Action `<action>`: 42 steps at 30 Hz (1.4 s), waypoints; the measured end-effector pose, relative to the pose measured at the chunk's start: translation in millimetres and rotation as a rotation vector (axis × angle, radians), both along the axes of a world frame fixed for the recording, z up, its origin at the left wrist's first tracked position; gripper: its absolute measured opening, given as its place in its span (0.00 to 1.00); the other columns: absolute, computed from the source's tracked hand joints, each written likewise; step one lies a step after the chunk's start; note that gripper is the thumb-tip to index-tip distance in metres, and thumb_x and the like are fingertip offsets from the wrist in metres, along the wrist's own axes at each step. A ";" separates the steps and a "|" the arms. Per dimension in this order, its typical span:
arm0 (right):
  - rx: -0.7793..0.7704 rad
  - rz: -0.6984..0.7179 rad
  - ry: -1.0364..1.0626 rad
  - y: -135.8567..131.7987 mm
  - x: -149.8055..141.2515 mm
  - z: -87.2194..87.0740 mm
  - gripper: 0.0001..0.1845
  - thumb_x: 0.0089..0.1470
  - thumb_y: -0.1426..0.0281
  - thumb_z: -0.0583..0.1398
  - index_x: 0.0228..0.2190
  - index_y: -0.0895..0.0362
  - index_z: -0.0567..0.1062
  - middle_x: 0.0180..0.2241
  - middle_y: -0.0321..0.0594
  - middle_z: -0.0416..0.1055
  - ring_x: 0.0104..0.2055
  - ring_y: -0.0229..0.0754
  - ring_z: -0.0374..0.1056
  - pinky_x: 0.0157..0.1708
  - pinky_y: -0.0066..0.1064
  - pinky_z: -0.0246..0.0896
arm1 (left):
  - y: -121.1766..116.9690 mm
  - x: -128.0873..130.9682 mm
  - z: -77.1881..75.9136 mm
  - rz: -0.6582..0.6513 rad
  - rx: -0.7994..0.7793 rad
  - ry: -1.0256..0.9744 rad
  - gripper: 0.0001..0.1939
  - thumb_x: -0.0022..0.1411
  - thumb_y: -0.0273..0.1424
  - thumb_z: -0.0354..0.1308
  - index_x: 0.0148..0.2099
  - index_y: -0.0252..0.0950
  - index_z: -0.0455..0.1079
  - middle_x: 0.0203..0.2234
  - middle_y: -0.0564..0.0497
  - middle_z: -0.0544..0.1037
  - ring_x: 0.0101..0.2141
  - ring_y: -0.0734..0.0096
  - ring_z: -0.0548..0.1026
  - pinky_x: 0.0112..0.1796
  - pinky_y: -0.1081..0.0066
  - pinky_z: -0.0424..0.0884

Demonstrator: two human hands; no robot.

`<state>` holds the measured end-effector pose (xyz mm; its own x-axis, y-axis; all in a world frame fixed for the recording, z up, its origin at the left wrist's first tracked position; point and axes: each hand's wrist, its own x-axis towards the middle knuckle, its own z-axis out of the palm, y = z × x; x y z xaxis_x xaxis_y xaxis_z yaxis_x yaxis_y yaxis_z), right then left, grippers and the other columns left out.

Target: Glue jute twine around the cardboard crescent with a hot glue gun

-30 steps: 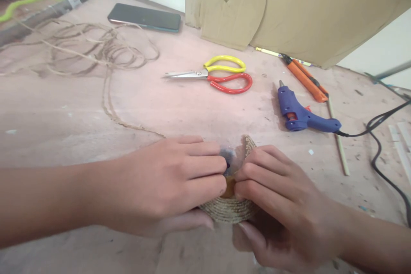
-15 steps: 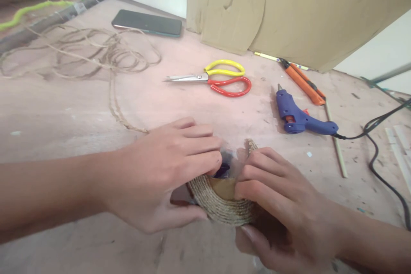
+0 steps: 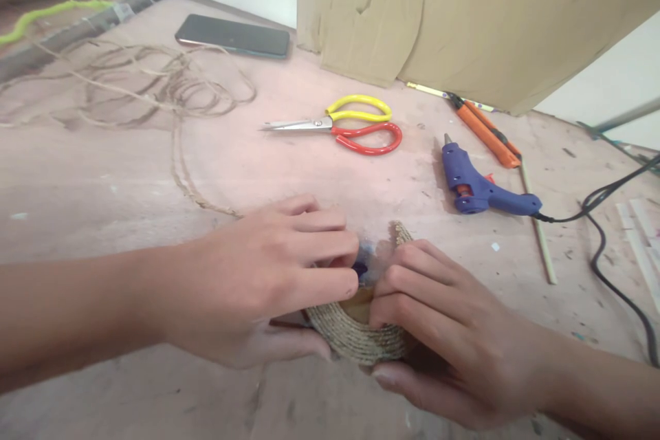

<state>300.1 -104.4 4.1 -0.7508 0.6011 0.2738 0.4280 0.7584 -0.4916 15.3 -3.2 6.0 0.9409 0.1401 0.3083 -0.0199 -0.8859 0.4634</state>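
Observation:
A rounded piece wrapped in rows of twine [image 3: 355, 338] is held low in the middle of the view, between both hands. My left hand [image 3: 273, 275] grips its left side, fingers curled over the top edge and thumb below. On the right side, my right hand [image 3: 448, 330] is closed round it, fingertips inside the rim and thumb underneath. Inside the piece a brown surface and something dark and clear show, partly hidden by fingers. A loose strand of twine [image 3: 206, 205] runs from behind my left hand to a tangled heap of twine [image 3: 190, 86].
Scissors [image 3: 330, 125] with yellow and red handles lie beyond the hands. Right of them are a blue glue gun [image 3: 474, 182] with a black cord [image 3: 601, 261], an orange cutter [image 3: 487, 134] and a thin stick [image 3: 539, 247]. A phone [image 3: 232, 36] and cardboard [image 3: 464, 20] are at the back.
My left fingers have shifted slightly right and down along the rim. My right fingers have moved slightly left. The tools stay in place.

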 end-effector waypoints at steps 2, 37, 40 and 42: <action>0.003 -0.001 0.004 -0.1 0.3 -0.1 0.09 0.78 0.65 0.61 0.47 0.58 0.74 0.41 0.40 0.74 0.46 0.46 0.64 0.51 0.43 0.64 | -0.7 -0.1 0.4 0.001 -0.002 -0.016 0.21 0.90 0.47 0.50 0.43 0.41 0.67 0.41 0.48 0.79 0.41 0.57 0.72 0.45 0.54 0.64; -0.038 -0.517 0.389 16.5 25.0 -9.9 0.14 0.79 0.58 0.56 0.51 0.47 0.79 0.45 0.42 0.78 0.48 0.53 0.74 0.49 0.48 0.68 | -14.8 6.8 -0.4 0.323 0.199 -0.174 0.14 0.85 0.28 0.53 0.45 0.38 0.78 0.33 0.54 0.79 0.33 0.68 0.72 0.39 0.62 0.60; 0.038 -0.707 0.380 38.0 42.7 -9.6 0.11 0.80 0.59 0.58 0.48 0.46 0.80 0.46 0.40 0.79 0.51 0.53 0.75 0.54 0.47 0.68 | -9.5 13.7 -0.9 0.409 -0.268 -0.150 0.20 0.83 0.32 0.62 0.33 0.37 0.68 0.26 0.59 0.70 0.28 0.74 0.66 0.34 0.67 0.59; 0.060 -0.797 0.360 61.1 58.2 -7.8 0.10 0.78 0.59 0.60 0.47 0.47 0.81 0.47 0.40 0.81 0.51 0.53 0.76 0.56 0.48 0.69 | -10.1 27.3 -1.9 0.436 -0.469 -0.130 0.25 0.79 0.32 0.65 0.29 0.38 0.60 0.23 0.60 0.65 0.26 0.75 0.63 0.31 0.69 0.56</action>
